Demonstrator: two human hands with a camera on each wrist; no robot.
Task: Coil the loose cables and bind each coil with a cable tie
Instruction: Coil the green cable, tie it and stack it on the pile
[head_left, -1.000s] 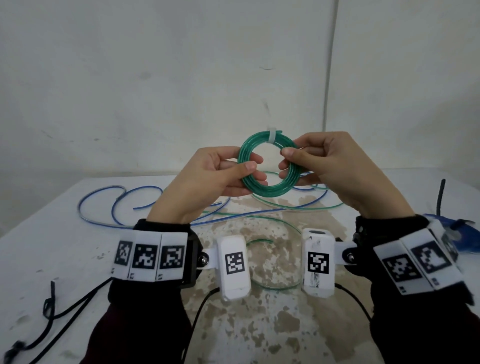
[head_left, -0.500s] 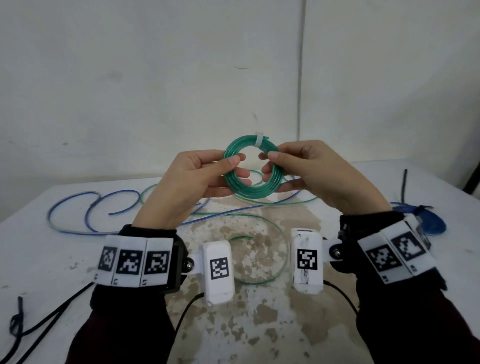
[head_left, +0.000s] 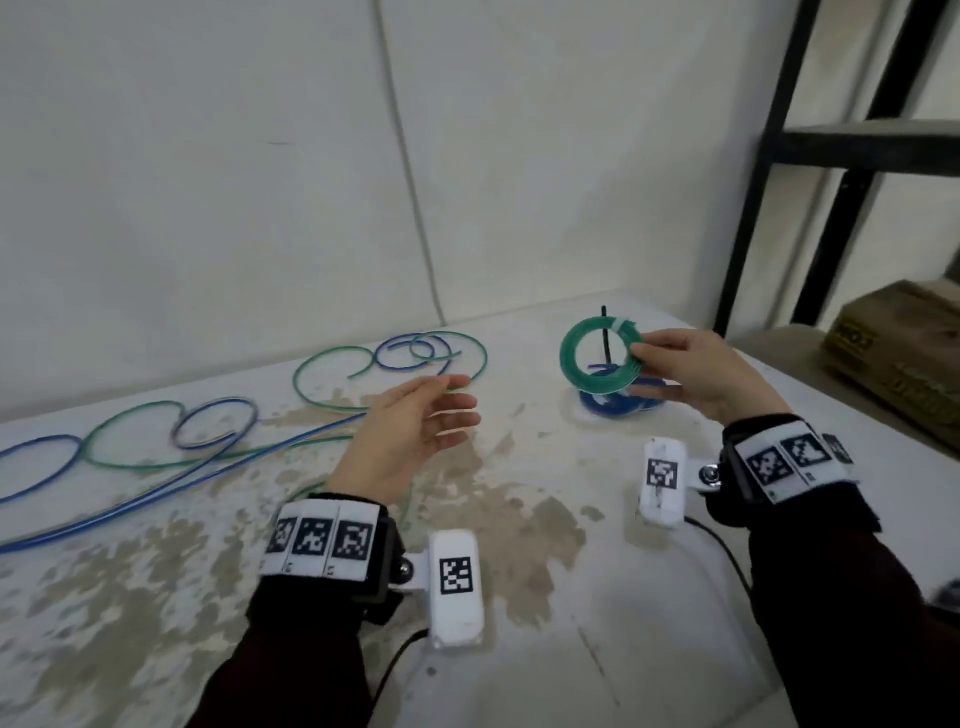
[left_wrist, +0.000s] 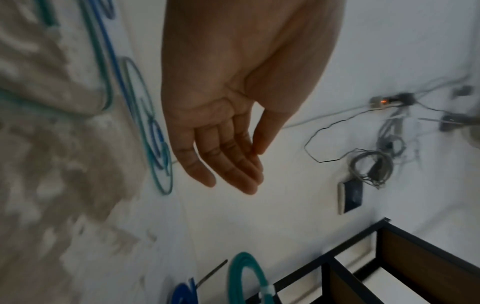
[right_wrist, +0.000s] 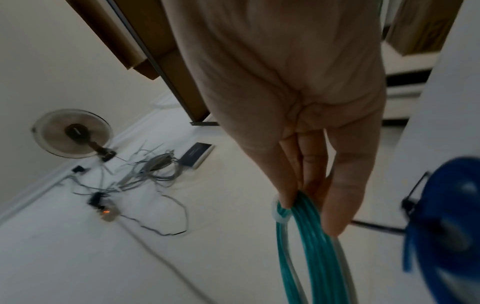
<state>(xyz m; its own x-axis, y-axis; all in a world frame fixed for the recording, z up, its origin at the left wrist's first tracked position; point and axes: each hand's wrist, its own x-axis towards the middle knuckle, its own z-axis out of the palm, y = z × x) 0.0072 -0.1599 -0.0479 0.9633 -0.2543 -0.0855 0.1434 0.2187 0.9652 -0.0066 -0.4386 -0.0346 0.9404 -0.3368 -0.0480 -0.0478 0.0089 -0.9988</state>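
loose blue and green cables (head_left: 208, 441) snake in thin glossy loops over the left of my stained white table (head_left: 519, 545). my left hand (head_left: 410, 436) floats flat above it, fingers straight, holding nothing. further right my right hand (head_left: 701, 376) pinches the green coil (head_left: 582, 358), a neat ring with a white cable tie (head_left: 621, 326) on top, held above the blue coil (head_left: 615, 402) lying on the table. the cardboard box (head_left: 904, 343) far right has print too blurry to read.
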